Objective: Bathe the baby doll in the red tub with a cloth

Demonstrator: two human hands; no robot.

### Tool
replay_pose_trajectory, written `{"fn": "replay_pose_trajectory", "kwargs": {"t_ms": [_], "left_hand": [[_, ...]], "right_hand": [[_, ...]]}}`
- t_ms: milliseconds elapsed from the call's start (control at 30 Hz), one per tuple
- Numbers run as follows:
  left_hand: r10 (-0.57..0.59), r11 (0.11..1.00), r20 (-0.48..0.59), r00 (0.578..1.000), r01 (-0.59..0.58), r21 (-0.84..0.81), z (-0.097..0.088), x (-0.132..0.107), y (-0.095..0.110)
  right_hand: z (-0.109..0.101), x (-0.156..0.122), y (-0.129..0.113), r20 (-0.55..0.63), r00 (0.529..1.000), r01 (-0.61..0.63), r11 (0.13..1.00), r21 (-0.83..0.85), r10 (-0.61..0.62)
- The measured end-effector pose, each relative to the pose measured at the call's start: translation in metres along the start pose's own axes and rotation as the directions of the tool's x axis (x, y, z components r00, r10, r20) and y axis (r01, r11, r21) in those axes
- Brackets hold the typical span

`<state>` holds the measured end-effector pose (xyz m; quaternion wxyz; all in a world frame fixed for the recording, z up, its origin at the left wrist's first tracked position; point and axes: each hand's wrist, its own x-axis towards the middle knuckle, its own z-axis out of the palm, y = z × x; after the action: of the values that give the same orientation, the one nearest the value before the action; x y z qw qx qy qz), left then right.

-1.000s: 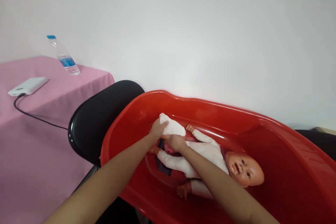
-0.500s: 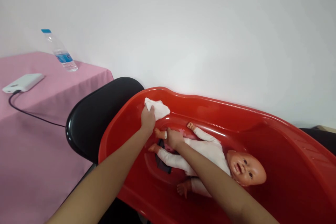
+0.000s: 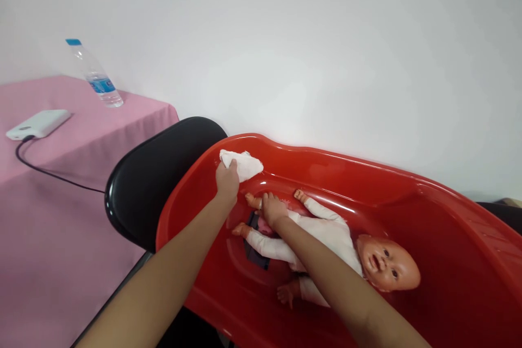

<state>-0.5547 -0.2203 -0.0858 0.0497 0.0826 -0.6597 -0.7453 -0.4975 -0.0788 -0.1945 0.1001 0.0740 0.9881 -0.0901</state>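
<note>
A baby doll (image 3: 326, 234) in a white bodysuit lies on its back inside a red baby bathtub (image 3: 346, 166), its head toward the right. My left hand (image 3: 227, 179) is closed on a white cloth (image 3: 247, 167), holding it up near the tub's far left end. My right hand (image 3: 272, 209) is wrapped round the doll's upper leg, close to the ankle; its fingers partly cover that leg. The bare foot (image 3: 252, 200) sticks out to the left of my fingers. Beneath the legs is a dark patch (image 3: 256, 255) on the tub floor, which I cannot make out.
Left of the tub stands a black chair back (image 3: 159, 174). A pink-covered table (image 3: 41, 217) holds a water bottle (image 3: 101, 84) and a white power bank (image 3: 39, 124), whose black cable (image 3: 57, 179) runs to the chair. A white wall (image 3: 310, 54) rises behind the tub.
The cloth in my left hand has shifted slightly left. My right hand keeps its place on the doll's leg, its fingers slightly rearranged. The whole view has moved a little.
</note>
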Motion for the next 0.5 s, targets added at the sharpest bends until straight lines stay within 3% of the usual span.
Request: {"fn": "replay_pose_trajectory", "kwargs": {"t_ms": [300,400,500], "left_hand": [[-0.022,1.000,0.034,0.999,0.022,0.012,-0.001,-0.001,-0.001],[-0.026,1.000,0.056,0.998,0.026,0.008,0.000,-0.001,-0.003],[-0.032,0.999,0.064,0.997,0.030,0.020,0.000,0.000,-0.006]], "right_hand": [[-0.005,-0.003,-0.005,0.009,1.000,0.012,0.997,-0.070,-0.012],[-0.010,-0.014,-0.006,-0.052,0.983,0.165,0.977,-0.133,-0.173],[-0.009,-0.033,-0.012,-0.116,0.919,0.355,0.920,-0.167,-0.376]]}}
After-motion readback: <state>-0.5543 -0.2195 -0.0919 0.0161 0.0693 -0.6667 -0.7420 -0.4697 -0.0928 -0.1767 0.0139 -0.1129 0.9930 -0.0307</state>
